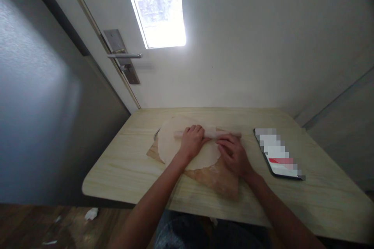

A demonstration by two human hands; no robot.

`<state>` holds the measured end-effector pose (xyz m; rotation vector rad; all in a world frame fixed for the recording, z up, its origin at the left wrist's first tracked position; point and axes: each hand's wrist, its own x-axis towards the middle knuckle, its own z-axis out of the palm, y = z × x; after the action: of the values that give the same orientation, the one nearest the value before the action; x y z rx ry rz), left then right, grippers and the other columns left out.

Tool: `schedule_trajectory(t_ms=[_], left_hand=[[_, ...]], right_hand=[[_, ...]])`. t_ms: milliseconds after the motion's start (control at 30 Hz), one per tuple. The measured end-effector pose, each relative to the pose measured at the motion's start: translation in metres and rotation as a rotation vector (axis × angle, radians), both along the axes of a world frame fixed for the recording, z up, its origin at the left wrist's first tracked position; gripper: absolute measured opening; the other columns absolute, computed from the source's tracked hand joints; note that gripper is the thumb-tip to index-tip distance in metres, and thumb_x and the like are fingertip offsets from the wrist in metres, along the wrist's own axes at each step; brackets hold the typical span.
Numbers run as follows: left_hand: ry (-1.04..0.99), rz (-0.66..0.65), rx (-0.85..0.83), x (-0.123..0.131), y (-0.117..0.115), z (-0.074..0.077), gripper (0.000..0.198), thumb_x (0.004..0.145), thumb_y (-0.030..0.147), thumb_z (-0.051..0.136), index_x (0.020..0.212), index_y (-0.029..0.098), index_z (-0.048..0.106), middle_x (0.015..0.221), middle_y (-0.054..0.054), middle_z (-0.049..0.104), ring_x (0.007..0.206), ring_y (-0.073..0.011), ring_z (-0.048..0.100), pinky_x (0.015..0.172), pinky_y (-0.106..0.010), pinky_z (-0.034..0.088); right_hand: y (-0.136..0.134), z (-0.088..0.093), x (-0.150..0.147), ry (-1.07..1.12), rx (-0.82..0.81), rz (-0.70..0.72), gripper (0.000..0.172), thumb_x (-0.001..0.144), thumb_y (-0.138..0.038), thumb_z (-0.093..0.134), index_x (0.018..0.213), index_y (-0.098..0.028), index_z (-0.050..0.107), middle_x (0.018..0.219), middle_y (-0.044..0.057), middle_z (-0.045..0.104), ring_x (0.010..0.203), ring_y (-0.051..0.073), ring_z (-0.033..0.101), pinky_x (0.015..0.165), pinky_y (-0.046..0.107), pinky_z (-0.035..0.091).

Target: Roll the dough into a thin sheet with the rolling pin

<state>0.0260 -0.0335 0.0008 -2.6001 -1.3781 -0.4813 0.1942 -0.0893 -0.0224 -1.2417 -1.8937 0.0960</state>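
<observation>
A thin sheet of pale dough point(175, 151) lies spread over a brown wooden board point(217, 179) on the table. Across the dough's upper part runs a light wooden rolling pin point(210, 134), roughly level from left to right. My left hand point(193, 140) is closed over the pin left of its middle, with the fingers curled over the far side. Nearer the right end, my right hand point(233, 153) has its bent fingers against the pin; its thumb is beneath them. Parts of the pin and dough are hidden by both hands.
On the pale wood-grain table point(117, 171), a phone point(277, 155) with a lit, blurred screen lies to the right. A white door with a metal handle point(124, 56) stands behind the table. Crumpled white paper point(91, 213) is on the floor at lower left.
</observation>
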Motion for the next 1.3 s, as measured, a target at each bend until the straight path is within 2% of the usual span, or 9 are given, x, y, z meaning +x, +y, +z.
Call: schedule_trajectory(t_ms=[67, 167, 267, 400, 833, 1067, 1300], left_hand=[[-0.025, 0.121, 0.021, 0.001, 0.0, 0.0, 0.024, 0.079, 0.04, 0.047, 0.087, 0.017, 0.05, 0.093, -0.004, 0.055, 0.087, -0.0191, 0.048, 0.073, -0.031, 0.034], [-0.092, 0.252, 0.056, 0.001, -0.001, 0.001, 0.023, 0.08, 0.038, 0.047, 0.089, 0.017, 0.048, 0.093, -0.004, 0.055, 0.087, -0.0192, 0.048, 0.073, -0.031, 0.034], [-0.108, 0.263, 0.047, 0.001, -0.001, 0.001, 0.025, 0.079, 0.04, 0.046, 0.088, 0.017, 0.047, 0.092, -0.004, 0.055, 0.087, -0.0186, 0.048, 0.072, -0.03, 0.034], [-0.102, 0.26, 0.029, 0.001, -0.001, 0.002, 0.024, 0.079, 0.04, 0.047, 0.088, 0.018, 0.047, 0.092, -0.004, 0.055, 0.086, -0.0183, 0.049, 0.072, -0.03, 0.034], [-0.092, 0.255, 0.014, 0.001, -0.002, 0.002, 0.021, 0.08, 0.038, 0.047, 0.087, 0.018, 0.048, 0.091, -0.003, 0.055, 0.084, -0.0179, 0.049, 0.071, -0.03, 0.033], [-0.094, 0.249, 0.02, 0.001, -0.001, 0.0, 0.022, 0.079, 0.039, 0.048, 0.087, 0.018, 0.048, 0.09, -0.002, 0.055, 0.083, -0.0178, 0.049, 0.07, -0.03, 0.033], [-0.088, 0.241, 0.027, 0.0, -0.003, 0.001, 0.022, 0.08, 0.039, 0.046, 0.087, 0.018, 0.047, 0.091, -0.003, 0.055, 0.083, -0.0178, 0.049, 0.07, -0.03, 0.033]], right_hand=[[0.001, 0.002, 0.001, -0.117, -0.036, 0.047, 0.023, 0.081, -0.025, 0.042, 0.09, -0.018, 0.062, 0.104, 0.008, 0.056, 0.101, 0.019, 0.046, 0.087, 0.038, 0.036], [-0.001, 0.006, 0.001, -0.369, -0.085, 0.071, 0.03, 0.084, -0.029, 0.037, 0.104, -0.023, 0.058, 0.123, 0.007, 0.046, 0.118, 0.023, 0.033, 0.094, 0.047, 0.025], [-0.002, 0.008, -0.002, -0.529, -0.124, 0.014, 0.036, 0.085, -0.032, 0.033, 0.115, -0.023, 0.051, 0.131, 0.009, 0.037, 0.123, 0.025, 0.025, 0.094, 0.053, 0.019], [-0.004, 0.007, -0.004, -0.584, -0.129, -0.033, 0.039, 0.086, -0.033, 0.029, 0.118, -0.022, 0.049, 0.131, 0.01, 0.037, 0.122, 0.024, 0.027, 0.095, 0.053, 0.015], [-0.005, 0.003, -0.004, -0.519, -0.143, -0.059, 0.041, 0.087, -0.032, 0.027, 0.115, -0.014, 0.049, 0.125, 0.011, 0.045, 0.118, 0.022, 0.034, 0.097, 0.05, 0.016], [-0.001, -0.001, -0.002, -0.304, -0.148, -0.083, 0.04, 0.082, -0.033, 0.038, 0.115, -0.011, 0.047, 0.116, 0.011, 0.052, 0.109, 0.021, 0.043, 0.094, 0.04, 0.03], [0.011, 0.004, -0.002, -0.214, -0.128, -0.109, 0.027, 0.08, -0.032, 0.043, 0.095, -0.016, 0.058, 0.105, 0.009, 0.058, 0.099, 0.022, 0.049, 0.085, 0.04, 0.037]])
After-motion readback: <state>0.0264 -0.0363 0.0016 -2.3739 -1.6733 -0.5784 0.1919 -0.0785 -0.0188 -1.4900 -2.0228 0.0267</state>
